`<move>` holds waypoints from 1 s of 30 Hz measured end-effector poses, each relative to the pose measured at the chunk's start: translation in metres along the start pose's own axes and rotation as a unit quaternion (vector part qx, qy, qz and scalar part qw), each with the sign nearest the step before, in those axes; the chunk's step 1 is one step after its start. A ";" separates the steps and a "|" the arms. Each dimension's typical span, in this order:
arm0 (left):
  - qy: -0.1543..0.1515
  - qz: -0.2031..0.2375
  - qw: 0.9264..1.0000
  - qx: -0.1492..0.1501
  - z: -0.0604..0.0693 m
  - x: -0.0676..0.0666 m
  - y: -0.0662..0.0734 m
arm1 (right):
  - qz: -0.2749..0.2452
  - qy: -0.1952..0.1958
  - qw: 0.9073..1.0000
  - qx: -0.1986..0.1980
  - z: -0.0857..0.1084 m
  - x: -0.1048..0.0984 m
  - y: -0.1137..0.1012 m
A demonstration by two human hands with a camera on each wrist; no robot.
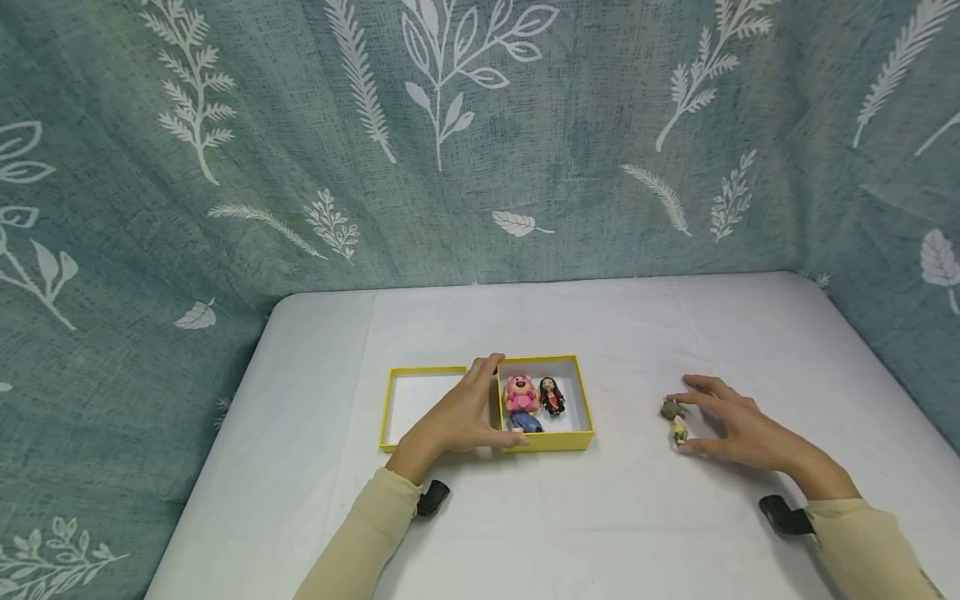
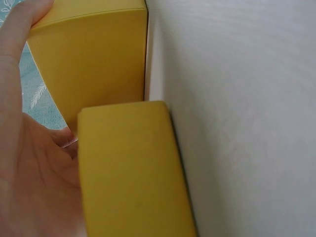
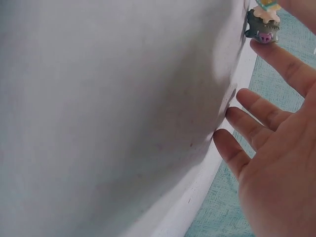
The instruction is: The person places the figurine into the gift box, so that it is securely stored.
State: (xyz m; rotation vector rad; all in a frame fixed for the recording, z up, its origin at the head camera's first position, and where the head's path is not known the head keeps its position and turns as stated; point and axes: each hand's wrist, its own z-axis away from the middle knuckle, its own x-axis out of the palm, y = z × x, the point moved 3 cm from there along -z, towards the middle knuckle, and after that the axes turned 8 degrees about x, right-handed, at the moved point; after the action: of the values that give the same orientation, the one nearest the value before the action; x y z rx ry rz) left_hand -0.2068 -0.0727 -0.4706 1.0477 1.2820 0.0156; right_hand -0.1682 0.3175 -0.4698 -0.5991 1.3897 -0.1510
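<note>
A yellow box [image 1: 555,442] with a white inside stands on the table. In it lie a pink bear figurine [image 1: 521,393], a long-haired doll figurine [image 1: 552,397] and a blue piece [image 1: 527,422] partly behind the near wall. My left hand [image 1: 461,417] grips the box's left side, thumb at the near wall and fingers at the far corner. To the right, a small grey figurine [image 1: 671,409] and a yellow-green figurine [image 1: 679,430] stand close together. My right hand [image 1: 738,429] pinches the pair between index finger and thumb; its other fingers are spread.
The yellow-edged lid [image 1: 387,408] lies open side up just left of the box, partly behind my left hand. A white cloth [image 1: 525,525] covers the table. A green leaf-patterned curtain [image 1: 480,200] hangs behind and at both sides.
</note>
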 end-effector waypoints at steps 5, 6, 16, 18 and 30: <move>0.000 0.000 1.000 0.000 0.001 -0.001 0.001 | -0.001 -0.003 1.000 0.000 -0.001 0.000 0.000; 0.000 0.000 1.000 0.000 0.001 -0.001 0.001 | -0.002 -0.004 1.000 -0.001 -0.002 0.000 0.000; -0.003 -0.005 1.000 -0.002 0.000 0.000 -0.001 | -0.012 0.002 1.000 -0.015 -0.001 0.000 -0.001; -0.003 -0.004 1.000 -0.001 0.000 0.000 -0.001 | -0.016 0.003 1.000 -0.017 -0.001 0.000 -0.002; -0.002 -0.009 1.000 0.002 0.000 0.000 0.000 | -0.007 0.004 1.000 -0.007 -0.002 0.002 -0.005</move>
State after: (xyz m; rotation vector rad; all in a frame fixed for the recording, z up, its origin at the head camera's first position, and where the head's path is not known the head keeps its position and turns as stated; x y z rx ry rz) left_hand -0.2070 -0.0725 -0.4711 1.0385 1.2879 -0.0024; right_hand -0.1690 0.3121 -0.4693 -0.6215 1.3956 -0.1559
